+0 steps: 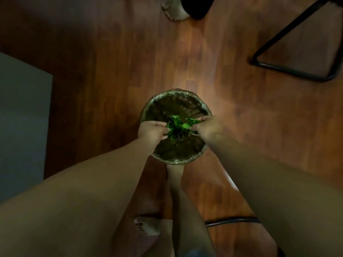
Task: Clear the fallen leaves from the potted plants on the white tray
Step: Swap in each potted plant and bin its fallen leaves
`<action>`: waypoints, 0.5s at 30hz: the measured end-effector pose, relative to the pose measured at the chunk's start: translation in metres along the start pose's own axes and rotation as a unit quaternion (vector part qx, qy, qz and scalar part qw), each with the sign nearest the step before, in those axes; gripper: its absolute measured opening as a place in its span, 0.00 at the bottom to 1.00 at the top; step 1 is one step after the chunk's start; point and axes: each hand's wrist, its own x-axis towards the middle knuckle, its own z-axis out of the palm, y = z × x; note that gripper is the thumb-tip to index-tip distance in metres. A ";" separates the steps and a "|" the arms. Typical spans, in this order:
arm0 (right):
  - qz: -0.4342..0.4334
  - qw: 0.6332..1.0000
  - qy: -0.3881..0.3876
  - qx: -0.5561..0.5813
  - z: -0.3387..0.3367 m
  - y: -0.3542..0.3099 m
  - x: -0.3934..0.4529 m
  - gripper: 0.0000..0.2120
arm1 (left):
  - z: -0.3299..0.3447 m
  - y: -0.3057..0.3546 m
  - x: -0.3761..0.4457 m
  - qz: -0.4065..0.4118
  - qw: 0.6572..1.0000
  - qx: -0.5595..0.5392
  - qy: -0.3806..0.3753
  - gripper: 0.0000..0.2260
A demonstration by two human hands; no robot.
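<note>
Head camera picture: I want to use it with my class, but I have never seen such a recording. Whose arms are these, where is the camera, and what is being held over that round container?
There is no machine here. The camera sits on a person's head and looks straight down, so both bare arms reach away from the viewer. The left hand and right hand together grip a clump of green leaves above a round bin lined with a clear plastic bag. The bin stands on a wooden floor. The person's bare feet show below. The white tray and potted plants are out of view.
</note>
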 end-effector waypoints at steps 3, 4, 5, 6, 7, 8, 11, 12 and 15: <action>-0.009 0.999 -0.034 0.035 0.012 0.007 0.018 0.10 | -0.001 -0.011 0.029 0.016 0.999 0.048 -0.001 0.11; -0.018 0.999 -0.038 0.025 0.014 0.008 0.021 0.12 | 0.000 -0.014 0.035 0.024 0.998 0.062 -0.002 0.10; -0.029 0.999 -0.041 0.006 0.015 0.007 0.021 0.15 | 0.000 -0.015 0.038 0.033 0.997 0.077 0.002 0.10; -0.041 0.998 -0.044 -0.016 0.013 0.005 0.018 0.16 | 0.001 -0.016 0.038 0.042 0.995 0.087 0.008 0.10; -0.051 0.997 -0.048 -0.039 0.011 0.003 0.015 0.17 | 0.001 -0.015 0.038 0.049 0.994 0.096 0.014 0.09; -0.059 0.995 -0.047 -0.059 0.008 0.000 0.012 0.15 | 0.002 -0.013 0.037 0.053 0.993 0.100 0.018 0.08; -0.090 0.990 -0.033 -0.105 0.002 -0.007 0.002 0.12 | 0.003 -0.006 0.029 0.066 0.991 0.117 0.024 0.05; -0.098 0.988 -0.028 -0.119 0.000 -0.011 -0.003 0.12 | 0.004 -0.002 0.025 0.074 0.989 0.126 0.032 0.04; -0.115 0.983 -0.008 -0.144 -0.009 -0.017 -0.018 0.10 | 0.004 0.010 0.006 0.097 0.985 0.131 0.050 0.05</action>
